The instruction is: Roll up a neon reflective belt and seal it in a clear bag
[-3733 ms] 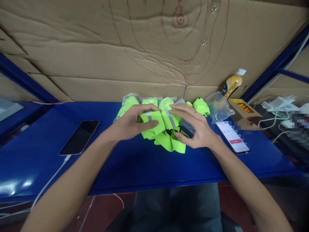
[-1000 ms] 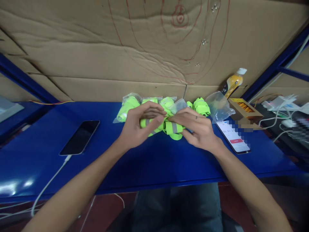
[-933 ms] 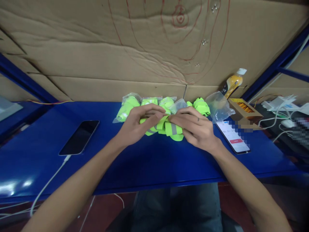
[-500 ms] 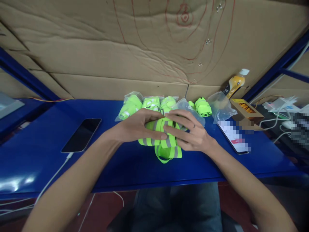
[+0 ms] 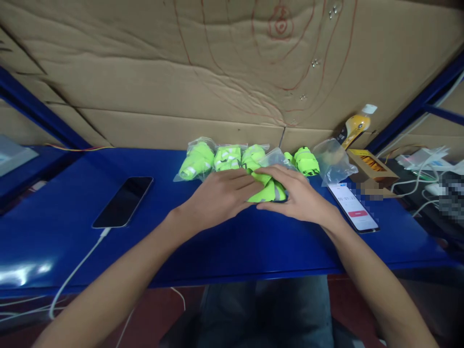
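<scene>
A neon-green reflective strap [image 5: 270,191] with grey stripes is bunched between my two hands above the blue table. My left hand [image 5: 232,193] wraps over its left side, back of the hand up, with the fingertips partly hidden in the folds. From the right, my right hand [image 5: 295,193] grips it, thumb below and fingers over the top. Just behind stand clear bags packed with similar green straps: a left bag [image 5: 197,162], a middle bag [image 5: 227,157] and a right bag [image 5: 253,155]. An unbagged green bundle [image 5: 306,161] lies farther right.
A black-screened phone [image 5: 123,202] with a white cable lies at left. Another phone [image 5: 355,208] with a lit timer lies at right. Near it are an empty clear bag [image 5: 335,162], a yellow drink bottle [image 5: 355,126] and an open cardboard box [image 5: 373,170]. A cardboard wall [image 5: 152,87] stands behind the table.
The strap's loop that hung towards me is gathered up into a smaller bundle. My left hand has moved right over it, and my right thumb now lies underneath.
</scene>
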